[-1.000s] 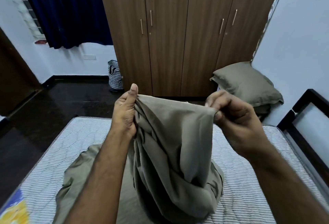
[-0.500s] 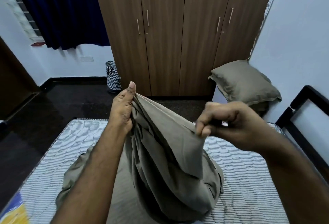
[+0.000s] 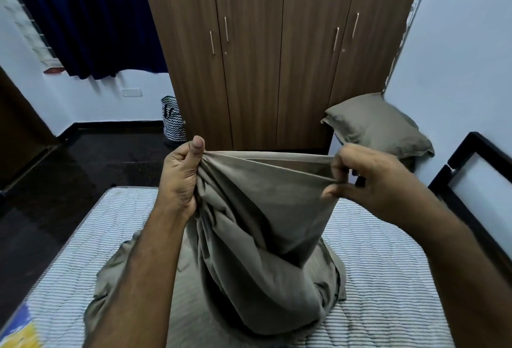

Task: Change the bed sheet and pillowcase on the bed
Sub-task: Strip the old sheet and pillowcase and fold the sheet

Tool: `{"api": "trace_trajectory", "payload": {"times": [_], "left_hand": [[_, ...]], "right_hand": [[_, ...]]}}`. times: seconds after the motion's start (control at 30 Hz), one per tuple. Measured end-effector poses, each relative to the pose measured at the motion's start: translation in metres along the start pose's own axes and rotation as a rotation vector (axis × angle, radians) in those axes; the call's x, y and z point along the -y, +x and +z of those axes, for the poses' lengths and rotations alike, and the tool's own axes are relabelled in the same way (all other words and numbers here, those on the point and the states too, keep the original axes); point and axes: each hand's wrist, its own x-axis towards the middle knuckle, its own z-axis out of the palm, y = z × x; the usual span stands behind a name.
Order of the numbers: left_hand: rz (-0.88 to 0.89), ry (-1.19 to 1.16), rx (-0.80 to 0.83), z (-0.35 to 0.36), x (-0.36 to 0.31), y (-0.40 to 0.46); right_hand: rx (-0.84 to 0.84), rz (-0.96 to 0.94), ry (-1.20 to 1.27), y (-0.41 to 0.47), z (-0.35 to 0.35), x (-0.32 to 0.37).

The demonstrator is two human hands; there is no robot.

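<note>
A grey-brown bed sheet (image 3: 263, 237) hangs bunched above the striped bare mattress (image 3: 388, 278), its lower folds pooled on it. My left hand (image 3: 180, 178) grips a gathered wad of the sheet's top edge, thumb up. My right hand (image 3: 368, 181) pinches the same edge further right, so the hem is stretched taut between both hands. A pillow (image 3: 379, 129) in a matching grey-brown case lies past the mattress's far right corner, against the wall.
A brown wardrobe (image 3: 277, 57) stands beyond the foot of the bed. A zigzag-patterned basket (image 3: 173, 120) sits on the dark floor beside it. A black bed frame (image 3: 476, 190) runs along the right. Dark blue curtains (image 3: 91, 15) hang at the left.
My right hand slid along the sheet's edge, first in toward the left hand, then back out to the right, pulling the hem taut. The left hand kept its grip.
</note>
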Motion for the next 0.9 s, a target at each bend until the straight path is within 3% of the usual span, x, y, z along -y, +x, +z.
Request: {"api": "trace_trajectory", "payload": {"times": [0.2,0.43,0.57,0.8,0.9], "left_hand": [[0.04,0.029,-0.018,0.0,-0.004,-0.008],[0.11,0.088,0.033,0.011,-0.011,-0.029],[0.127,0.098,0.054,0.023,-0.017,-0.038],[0.046,0.109,0.102,0.03,-0.025,-0.043],[0.095,0.177,0.034,0.036,-0.023,-0.044]], "right_hand": [[-0.19,0.111,0.154,0.0,0.009,-0.003],[-0.35,0.288,-0.059,0.002,0.032,-0.02],[-0.337,0.341,-0.154,0.005,0.045,-0.027],[-0.304,0.376,-0.096,0.005,0.052,-0.031],[-0.315,0.398,-0.128,0.005,0.052,-0.029]]}}
